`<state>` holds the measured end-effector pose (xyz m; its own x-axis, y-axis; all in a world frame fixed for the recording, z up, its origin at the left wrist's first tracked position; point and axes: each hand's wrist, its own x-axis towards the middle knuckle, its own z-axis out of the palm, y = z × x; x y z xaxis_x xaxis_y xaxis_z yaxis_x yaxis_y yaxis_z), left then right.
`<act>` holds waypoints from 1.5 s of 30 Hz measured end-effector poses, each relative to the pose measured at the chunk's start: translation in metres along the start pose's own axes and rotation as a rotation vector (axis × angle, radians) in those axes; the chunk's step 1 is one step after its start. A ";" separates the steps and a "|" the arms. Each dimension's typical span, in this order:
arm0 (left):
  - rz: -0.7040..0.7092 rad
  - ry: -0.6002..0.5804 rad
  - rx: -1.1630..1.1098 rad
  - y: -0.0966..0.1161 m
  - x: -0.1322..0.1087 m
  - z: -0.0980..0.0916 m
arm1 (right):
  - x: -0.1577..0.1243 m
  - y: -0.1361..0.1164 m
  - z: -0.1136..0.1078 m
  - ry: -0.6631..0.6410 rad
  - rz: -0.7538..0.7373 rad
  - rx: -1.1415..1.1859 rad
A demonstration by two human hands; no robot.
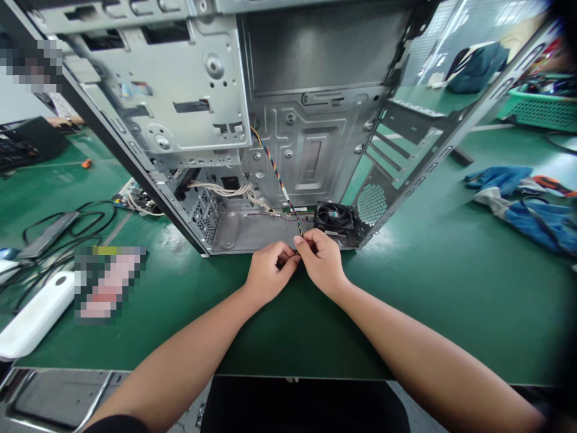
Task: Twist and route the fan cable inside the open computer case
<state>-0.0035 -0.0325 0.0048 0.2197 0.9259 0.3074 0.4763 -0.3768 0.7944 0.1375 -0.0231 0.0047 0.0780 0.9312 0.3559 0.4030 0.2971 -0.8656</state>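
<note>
An open grey computer case (pixel 202 108) stands upright on the green table (pixel 451 288). A braided multicoloured cable (pixel 274 171) runs from the case's inner wall down to my hands. My left hand (pixel 269 272) and my right hand (pixel 321 255) meet at the case's front edge, both pinched on the end of that cable. A black cooling fan (pixel 334 216) sits on the case floor just behind my right hand. Pale bundled wires (pixel 225 189) lie inside the case to the left.
Black cables (pixel 58 222) and a white device (pixel 31 319) lie at the left. Blue cloth (pixel 523 198) is on the right, a green basket (pixel 543 108) further back. A metal panel (pixel 54 397) lies below the table's near edge.
</note>
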 end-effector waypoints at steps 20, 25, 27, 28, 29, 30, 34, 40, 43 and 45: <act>-0.080 -0.070 -0.064 0.001 0.002 -0.001 | 0.000 0.002 0.001 -0.064 0.023 0.014; -0.098 -0.111 -0.121 0.001 0.003 0.000 | 0.000 0.001 0.001 -0.069 0.016 0.007; -0.097 -0.110 -0.108 0.000 0.003 0.000 | 0.000 0.001 0.001 -0.064 0.022 0.003; -0.097 -0.104 -0.098 0.000 0.003 0.001 | 0.000 0.001 0.001 -0.061 0.024 0.001; -0.097 -0.096 -0.084 0.000 0.003 0.001 | 0.001 0.001 0.001 -0.057 0.026 -0.002; -0.094 -0.086 -0.068 0.000 0.003 0.001 | 0.001 0.001 0.001 -0.053 0.027 -0.005; -0.044 -0.042 0.013 -0.001 0.001 0.002 | 0.001 0.002 0.001 -0.041 0.032 -0.015; 0.026 -0.017 0.079 -0.002 0.000 0.001 | 0.001 0.002 0.001 -0.051 0.028 -0.019; 0.040 -0.019 0.101 -0.003 0.000 0.001 | 0.001 0.002 0.001 -0.050 0.023 -0.018; 0.051 -0.025 0.112 -0.003 0.000 0.001 | 0.001 0.002 0.001 -0.048 0.017 -0.020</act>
<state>-0.0042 -0.0310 0.0022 0.2663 0.9049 0.3321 0.5555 -0.4256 0.7143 0.1374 -0.0213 0.0030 0.0411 0.9454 0.3234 0.4201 0.2773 -0.8641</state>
